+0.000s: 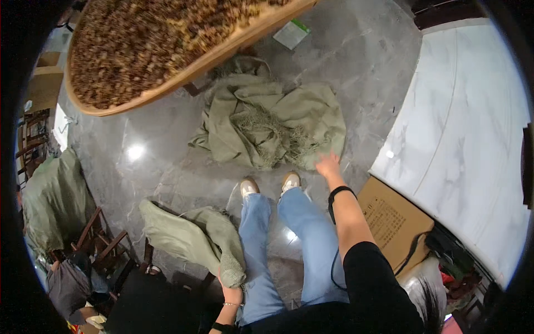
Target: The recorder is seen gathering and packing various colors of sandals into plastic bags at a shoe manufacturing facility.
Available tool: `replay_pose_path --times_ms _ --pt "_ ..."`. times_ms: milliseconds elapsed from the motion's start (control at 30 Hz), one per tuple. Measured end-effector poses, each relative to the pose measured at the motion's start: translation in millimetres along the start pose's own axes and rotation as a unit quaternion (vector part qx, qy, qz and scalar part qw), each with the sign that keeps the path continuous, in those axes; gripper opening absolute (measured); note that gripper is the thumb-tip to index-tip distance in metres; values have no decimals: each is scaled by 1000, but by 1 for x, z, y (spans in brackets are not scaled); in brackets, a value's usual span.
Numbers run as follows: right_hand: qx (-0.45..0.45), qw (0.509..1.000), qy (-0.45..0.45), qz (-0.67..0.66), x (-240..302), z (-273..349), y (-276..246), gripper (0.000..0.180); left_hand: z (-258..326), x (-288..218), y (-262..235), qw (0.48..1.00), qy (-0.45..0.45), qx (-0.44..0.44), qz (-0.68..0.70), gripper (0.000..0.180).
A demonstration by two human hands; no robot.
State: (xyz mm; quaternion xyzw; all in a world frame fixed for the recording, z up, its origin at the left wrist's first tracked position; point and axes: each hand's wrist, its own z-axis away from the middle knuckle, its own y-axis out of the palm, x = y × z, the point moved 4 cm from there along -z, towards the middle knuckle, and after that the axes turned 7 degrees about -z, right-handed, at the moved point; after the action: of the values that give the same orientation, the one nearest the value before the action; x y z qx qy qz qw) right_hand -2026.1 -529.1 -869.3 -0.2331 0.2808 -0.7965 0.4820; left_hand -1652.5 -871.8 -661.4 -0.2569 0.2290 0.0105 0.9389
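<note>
My left hand [231, 293] is low beside my left leg, closed on the bunched end of an olive-green woven sack [186, 231]. Its fingers are partly hidden behind the cloth. The rest of that sack spreads leftward over the floor side. Ahead of my feet lies a larger crumpled green woven sack [233, 122], with a tangle of frayed green threads [264, 131] on top. My right hand [329, 165] reaches down to its near right edge with the fingers apart. Whether the fingertips touch the cloth cannot be made out.
A big wood-rimmed tray [183, 75] of small brown pieces fills the upper left. A full green sack [58, 200] stands at left near wooden chairs [105, 245] and another person [69, 284]. On the right are a flattened cardboard box [389, 222] and a white marble-patterned surface [456, 111].
</note>
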Motion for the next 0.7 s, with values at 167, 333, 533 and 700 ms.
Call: replay_pose_path --times_ms 167,333,533,700 --pt "34 967 102 -232 14 -93 52 72 -52 -47 20 992 -19 -46 116 44" --pt "-2 831 32 -555 12 -130 70 52 -89 -97 39 993 1 -39 113 42" --pt "155 757 -455 -442 194 87 39 25 -49 -88 13 991 73 10 -110 43" --pt "623 395 -11 -675 205 297 25 15 -29 -33 -13 932 167 63 -317 35"
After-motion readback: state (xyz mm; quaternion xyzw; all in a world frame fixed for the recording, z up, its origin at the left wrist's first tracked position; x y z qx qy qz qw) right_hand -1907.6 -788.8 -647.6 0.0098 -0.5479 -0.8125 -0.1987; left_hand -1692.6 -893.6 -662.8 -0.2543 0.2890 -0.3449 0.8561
